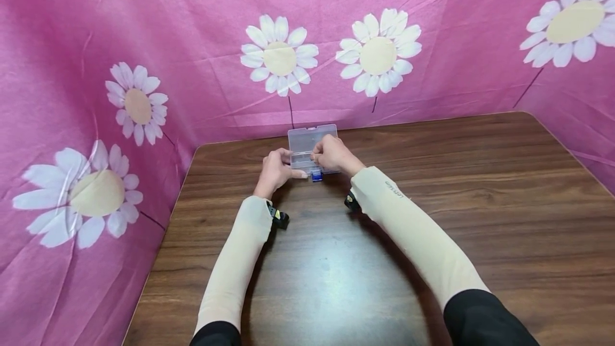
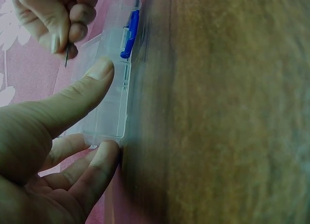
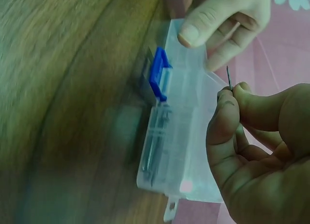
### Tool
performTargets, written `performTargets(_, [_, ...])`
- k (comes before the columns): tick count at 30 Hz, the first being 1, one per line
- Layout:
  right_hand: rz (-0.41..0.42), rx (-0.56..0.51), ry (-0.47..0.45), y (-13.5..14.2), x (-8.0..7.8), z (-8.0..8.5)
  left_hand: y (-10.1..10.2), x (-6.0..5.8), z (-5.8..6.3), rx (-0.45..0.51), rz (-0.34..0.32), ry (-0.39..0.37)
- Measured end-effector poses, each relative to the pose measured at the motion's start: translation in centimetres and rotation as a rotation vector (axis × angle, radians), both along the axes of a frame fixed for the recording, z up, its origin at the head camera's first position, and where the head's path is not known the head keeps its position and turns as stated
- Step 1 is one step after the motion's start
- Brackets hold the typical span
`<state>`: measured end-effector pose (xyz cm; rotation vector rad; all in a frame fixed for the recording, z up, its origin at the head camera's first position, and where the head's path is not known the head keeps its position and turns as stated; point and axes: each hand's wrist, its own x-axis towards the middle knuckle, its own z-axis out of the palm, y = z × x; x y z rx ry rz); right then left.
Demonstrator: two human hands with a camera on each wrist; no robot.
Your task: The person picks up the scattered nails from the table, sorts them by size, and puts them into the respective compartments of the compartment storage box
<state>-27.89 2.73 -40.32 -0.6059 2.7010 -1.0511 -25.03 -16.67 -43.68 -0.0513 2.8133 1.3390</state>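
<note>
A clear plastic box (image 1: pixel 301 162) with its see-through lid (image 1: pixel 307 139) raised lies near the table's far edge. A blue latch (image 1: pixel 316 176) hangs at its front. My left hand (image 1: pixel 276 171) holds the box at its left end, thumb along the front and fingertips at the end wall, as the left wrist view shows. Between thumb and forefinger, my right hand (image 1: pixel 332 154) pinches a thin dark metal pin (image 3: pixel 229 77) above the box; its lower part is hidden by the fingers. Long metal pieces (image 3: pixel 154 151) lie in the box's right-hand compartment.
The brown wooden table (image 1: pixel 432 218) spreads in front of the box. A pink cloth (image 1: pixel 202 31) with white flowers hangs behind and along the sides, close to the table's edges. A hanging tab (image 3: pixel 170 208) juts from the box's right end.
</note>
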Motion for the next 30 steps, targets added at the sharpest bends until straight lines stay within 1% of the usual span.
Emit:
performTargets(2, [0.005,0.006,0.004,-0.3,0.0,-0.2,0.0,0.0,0.0,0.003,-0.001,-0.001])
performTargets(7, [-0.014,0.021,-0.008,-0.8,0.0,-0.5,0.0,-0.1,-0.1,-0.013,-0.013,0.005])
performTargets(10, [-0.012,0.013,-0.018,-1.1,0.0,-0.5,0.0,-0.1,-0.1,-0.025,-0.013,0.009])
performTargets(15, [-0.003,0.000,-0.032,-1.2,-0.1,-0.5,-0.2,-0.2,-0.3,-0.019,-0.018,0.032])
performTargets(18, [-0.012,0.002,-0.023,-0.7,-0.1,-0.4,-0.2,-0.2,-0.3,-0.021,-0.021,0.044])
performTargets(21, [-0.019,0.000,-0.024,-0.1,-0.1,-0.1,-0.2,-0.2,-0.3,-0.035,-0.016,0.038])
performTargets(25, [-0.020,-0.006,-0.042,0.8,0.1,0.6,-0.2,-0.2,-0.3,-0.024,-0.018,0.027])
performTargets(30, [0.008,-0.009,-0.035,2.3,0.4,1.0,-0.1,-0.2,-0.2,-0.024,-0.015,0.024])
